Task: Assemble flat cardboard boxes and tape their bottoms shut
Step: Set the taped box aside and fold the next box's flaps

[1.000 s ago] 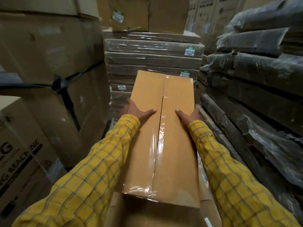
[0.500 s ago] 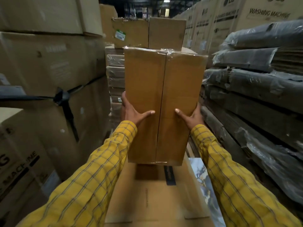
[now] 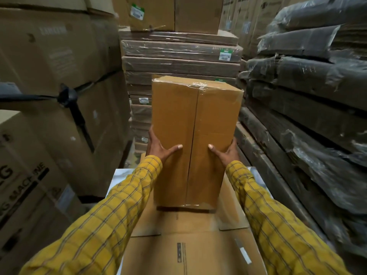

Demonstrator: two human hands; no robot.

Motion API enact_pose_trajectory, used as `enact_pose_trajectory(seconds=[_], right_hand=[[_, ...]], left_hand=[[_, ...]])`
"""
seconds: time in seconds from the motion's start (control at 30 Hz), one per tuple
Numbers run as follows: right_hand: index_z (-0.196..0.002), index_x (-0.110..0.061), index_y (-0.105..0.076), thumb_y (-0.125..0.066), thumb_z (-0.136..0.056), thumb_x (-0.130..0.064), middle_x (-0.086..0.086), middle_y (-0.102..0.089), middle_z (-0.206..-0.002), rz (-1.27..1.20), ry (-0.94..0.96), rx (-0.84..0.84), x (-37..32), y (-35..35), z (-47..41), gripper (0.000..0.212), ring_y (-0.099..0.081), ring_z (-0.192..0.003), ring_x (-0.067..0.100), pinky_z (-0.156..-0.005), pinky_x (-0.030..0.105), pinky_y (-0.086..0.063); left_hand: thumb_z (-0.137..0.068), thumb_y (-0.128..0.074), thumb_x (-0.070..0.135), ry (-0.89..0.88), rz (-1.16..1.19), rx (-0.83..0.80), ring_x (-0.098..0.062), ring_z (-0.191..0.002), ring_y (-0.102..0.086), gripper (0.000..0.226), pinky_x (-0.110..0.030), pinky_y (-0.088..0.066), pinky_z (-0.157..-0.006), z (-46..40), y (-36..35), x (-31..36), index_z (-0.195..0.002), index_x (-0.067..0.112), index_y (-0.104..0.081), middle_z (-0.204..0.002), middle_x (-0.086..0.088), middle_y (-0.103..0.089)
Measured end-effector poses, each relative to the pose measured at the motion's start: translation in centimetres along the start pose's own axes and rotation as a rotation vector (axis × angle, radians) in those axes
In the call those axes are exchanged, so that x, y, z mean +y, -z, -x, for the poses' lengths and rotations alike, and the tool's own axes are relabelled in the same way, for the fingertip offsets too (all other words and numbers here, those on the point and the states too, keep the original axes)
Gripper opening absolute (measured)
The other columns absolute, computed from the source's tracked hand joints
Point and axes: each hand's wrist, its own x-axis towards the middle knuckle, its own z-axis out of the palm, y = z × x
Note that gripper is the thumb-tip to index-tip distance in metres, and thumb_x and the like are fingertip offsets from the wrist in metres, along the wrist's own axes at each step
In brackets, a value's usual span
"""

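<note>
left hand (image 3: 158, 148): grips left side of the assembled box, fingers wrapped round the edge, thumb flat across the near face
assembled box (image 3: 195, 139): held up in front, between both hands, above the flat cardboard; centre seam faces camera
tape (image 3: 200, 86): clear, shiny strip wraps over the top end, another shows at the lower edge; seam looks sealed, so this box judged done
right hand (image 3: 228, 152): grips right side, same way, thumb pressed on the face
flat cardboard (image 3: 190, 251): unfolded sheet below the arms, flaps open, no tape seen; judged next to assemble
wrapped flat bundles (image 3: 178, 50): stacked behind the box, still bundled; plenty left
</note>
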Motion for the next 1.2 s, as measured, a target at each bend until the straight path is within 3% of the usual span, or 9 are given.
enact_pose_trajectory(seconds=[0.2,0.33,0.43,0.5,0.6,0.67,0.8,0.97,1.2], right_hand=[[-0.152,-0.037,-0.025,-0.084,-0.056,-0.074,0.0,-0.05,-0.148,-0.073,0.055,0.02,-5.2,0.9,0.9,0.118,-0.053,-0.131,0.025,-0.11,0.048,-0.046],[-0.149,-0.029,-0.039,-0.072,-0.068,-0.079,0.003,-0.054,-0.145,-0.111,0.113,0.08,-10.7,2.0,1.2,0.1,-0.054,-0.129,0.027,-0.111,0.046,-0.044],[-0.126,-0.033,-0.065,-0.057,-0.065,-0.091,0.003,-0.06,-0.139,-0.229,0.028,0.085,-14.5,3.4,0.9,0.085,-0.056,-0.125,0.026,-0.113,0.048,-0.04],[-0.105,-0.031,-0.07,-0.052,-0.078,-0.085,0.003,-0.065,-0.126,-0.234,-0.042,0.011,-16.5,4.3,1.1,0.063,-0.06,-0.116,0.025,-0.109,0.047,-0.044],[-0.137,-0.022,-0.058,-0.057,-0.075,-0.083,0.0,-0.055,-0.14,-0.046,-0.157,-0.057,-17.8,4.9,0.8,0.087,-0.055,-0.124,0.025,-0.112,0.046,-0.041],[-0.151,-0.018,-0.043,-0.055,-0.07,-0.089,0.003,-0.043,-0.153,0.135,-0.211,-0.059,-18.0,4.3,1.4,0.109,-0.047,-0.135,0.032,-0.116,0.047,-0.036],[-0.158,-0.009,-0.025,-0.042,-0.082,-0.086,0.014,-0.025,-0.164,0.401,-0.159,-0.004,-17.9,3.1,2.9,0.109,-0.03,-0.148,0.036,-0.12,0.048,-0.024],[-0.151,-0.015,-0.04,-0.058,-0.069,-0.088,0.011,-0.045,-0.154,0.353,-0.071,0.041,-16.8,3.4,5.8,0.111,-0.048,-0.136,0.033,-0.113,0.048,-0.04],[-0.142,-0.023,-0.045,-0.073,-0.077,-0.067,0.002,-0.062,-0.132,0.231,0.205,0.143,-15.6,4.0,9.8,0.083,-0.059,-0.114,0.021,-0.099,0.035,-0.047]], left_hand=[[-0.065,-0.087,0.054,-0.082,0.068,0.011,-0.038,-0.144,-0.033,0.125,-0.062,-0.031,-0.113,-0.5,2.4,3.2,-0.153,0.038,0.0,-0.161,-0.011,-0.025],[-0.084,-0.064,0.066,-0.12,0.177,0.096,-0.032,-0.135,-0.045,0.091,-0.053,-0.039,-0.112,-1.1,4.8,6.9,-0.152,0.023,-0.023,-0.152,-0.01,-0.042],[-0.092,-0.038,0.074,-0.022,0.216,0.17,-0.032,-0.131,-0.048,0.081,-0.045,-0.035,-0.113,-2.4,7.3,9.6,-0.144,0.013,-0.047,-0.145,-0.012,-0.051],[-0.078,-0.038,0.089,0.086,0.188,0.123,-0.032,-0.126,-0.054,0.098,-0.046,-0.036,-0.113,-3.4,9.3,10.5,-0.136,0.013,-0.059,-0.139,-0.01,-0.057],[-0.049,-0.049,0.102,0.23,0.042,-0.021,-0.034,-0.129,-0.052,0.128,-0.051,-0.037,-0.112,-3.9,11.2,10.8,-0.143,0.015,-0.052,-0.147,-0.01,-0.051],[-0.065,-0.046,0.096,0.209,-0.172,-0.081,-0.039,-0.14,-0.039,0.122,-0.054,-0.032,-0.115,-2.8,11.1,11.6,-0.153,0.012,-0.035,-0.158,-0.014,-0.035],[-0.077,-0.051,0.084,0.126,-0.437,-0.072,-0.044,-0.146,-0.025,0.122,-0.054,-0.029,-0.117,-0.5,9.5,11.9,-0.158,0.005,-0.004,-0.162,-0.021,-0.019],[-0.064,-0.058,0.09,0.055,-0.452,-0.008,-0.042,-0.141,-0.037,0.13,-0.053,-0.042,-0.109,1.4,9.7,10.6,-0.156,0.008,-0.017,-0.156,-0.017,-0.035],[-0.05,-0.062,0.095,-0.1,-0.238,0.122,-0.035,-0.127,-0.052,0.132,-0.051,-0.047,-0.105,4.3,9.7,8.6,-0.147,0.015,-0.024,-0.142,-0.008,-0.052]])
